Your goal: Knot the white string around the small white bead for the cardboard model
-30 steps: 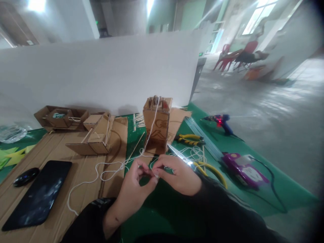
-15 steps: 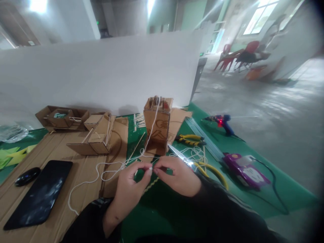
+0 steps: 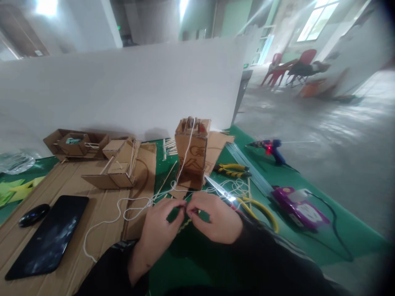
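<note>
My left hand (image 3: pixel 163 224) and my right hand (image 3: pixel 215 216) meet over the green table, each with thumb and fingertips pinched. What they pinch is too small to make out. White string (image 3: pixel 135 199) lies in loose loops just beyond and to the left of my hands. It also runs up the front of an upright cardboard tower (image 3: pixel 194 154) and over its top. Scissors (image 3: pixel 220 188) with bright blades and yellow handles lie beside my right hand, partly behind it.
Yellow pliers (image 3: pixel 233 169), clear sticks (image 3: pixel 248 168), a glue gun (image 3: pixel 270 149) and a purple power strip (image 3: pixel 299 207) lie right. Left are cardboard structures (image 3: pixel 119 166), a black phone (image 3: pixel 47 238) and a black mouse (image 3: pixel 33 215). A white panel (image 3: pixel 123 90) stands behind.
My right hand has shifted slightly left and its fingertips now touch those of my left hand. The small white bit at my left fingertips no longer shows.
</note>
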The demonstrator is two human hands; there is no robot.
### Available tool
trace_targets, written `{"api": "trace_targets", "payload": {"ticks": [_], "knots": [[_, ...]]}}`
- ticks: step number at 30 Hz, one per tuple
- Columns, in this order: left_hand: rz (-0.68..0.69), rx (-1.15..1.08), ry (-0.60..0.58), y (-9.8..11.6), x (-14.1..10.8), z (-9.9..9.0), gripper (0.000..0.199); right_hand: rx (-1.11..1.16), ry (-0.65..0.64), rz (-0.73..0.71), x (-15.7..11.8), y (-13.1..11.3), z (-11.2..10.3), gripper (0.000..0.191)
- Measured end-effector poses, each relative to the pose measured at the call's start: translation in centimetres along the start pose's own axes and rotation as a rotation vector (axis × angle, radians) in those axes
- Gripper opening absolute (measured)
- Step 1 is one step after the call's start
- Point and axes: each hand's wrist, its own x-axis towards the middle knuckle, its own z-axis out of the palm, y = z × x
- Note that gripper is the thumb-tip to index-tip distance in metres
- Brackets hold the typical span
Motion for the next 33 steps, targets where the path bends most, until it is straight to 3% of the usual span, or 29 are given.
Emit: {"api": "trace_targets", "payload": {"ticks": [4,7,11,16,20,28,33], "knots": [[-0.021,-0.042,-0.061,0.3,-0.1,-0.1,0.014,0.003,-0.014,-0.009,0.0,-0.1,-0.1,0.010],[-0.099,-0.171,-0.040,0.3,-0.2,0.0,0.012,0.025,-0.013,-0.008,-0.1,-0.4,-0.2,0.010],[-0.215,-0.443,0.021,0.2,0.0,0.3,0.004,0.072,0.022,0.020,0.0,-0.7,-0.4,0.011],[-0.417,-0.892,-0.068,0.3,0.2,0.3,0.010,0.052,0.141,0.099,0.0,-0.3,-0.4,0.013],[-0.475,-1.083,-0.115,0.2,0.1,0.3,0.013,0.016,0.146,0.117,0.0,0.1,-0.2,0.013],[-0.428,-1.095,-0.180,0.2,-0.3,0.7,0.018,0.042,0.156,0.165,0.1,0.0,-0.1,0.013],[-0.402,-0.969,-0.185,0.2,-0.3,1.3,0.023,0.146,0.165,0.142,0.0,-0.2,-0.4,0.015]]}}
